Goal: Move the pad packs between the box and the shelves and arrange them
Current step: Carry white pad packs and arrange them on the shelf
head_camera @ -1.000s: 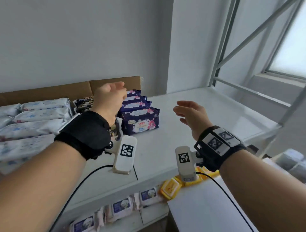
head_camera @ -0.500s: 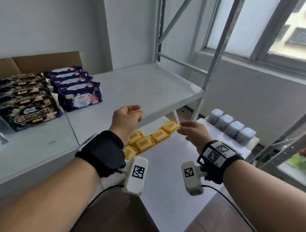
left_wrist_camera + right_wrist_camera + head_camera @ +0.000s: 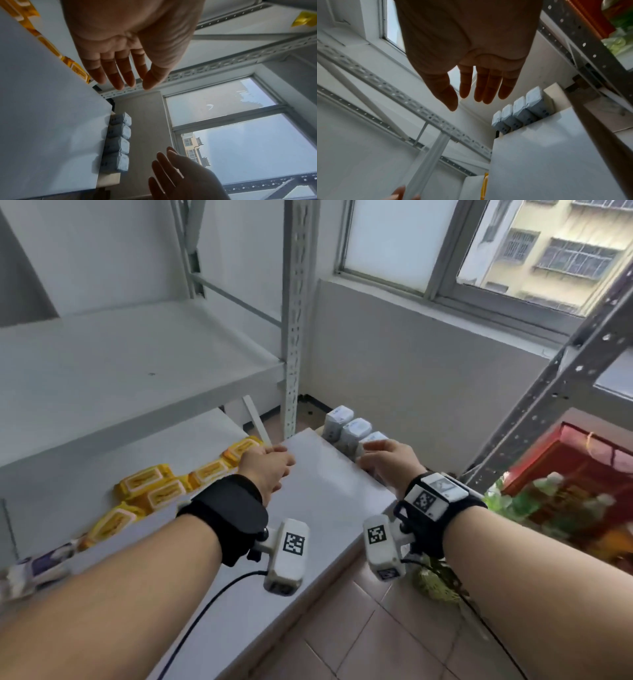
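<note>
A: Two hands are held out over a white flap point(image 3: 318, 508). How are they set?

B: The left hand point(image 3: 265, 470) is seen above the flap's far corner, fingers extended and relaxed, nothing grasped. The right hand point(image 3: 388, 462) is likewise released, fingers straight, above the flap's right edge. In the left wrist view both palms point(image 3: 130, 33) face one another with a gap between them.

A: Where are the pad packs located?

B: Four grey pad packs point(image 3: 349, 428) are lined in a row just beyond the flap's far edge, under the right hand's fingertips; contact cannot be confirmed, as the fingers are blurred. The same row is shown upright and side by side in the right wrist view point(image 3: 522, 112). Yellow packs point(image 3: 154, 491) are laid on the lower shelf point(image 3: 102, 460), left of the flap. The upper shelf point(image 3: 120, 364) is seen above them.

A: Anything further?

B: A perforated upright point(image 3: 294, 320) is mounted at the shelf corner, a window point(image 3: 479, 251) is set behind, and a red box point(image 3: 582, 474) is placed at the right.
</note>
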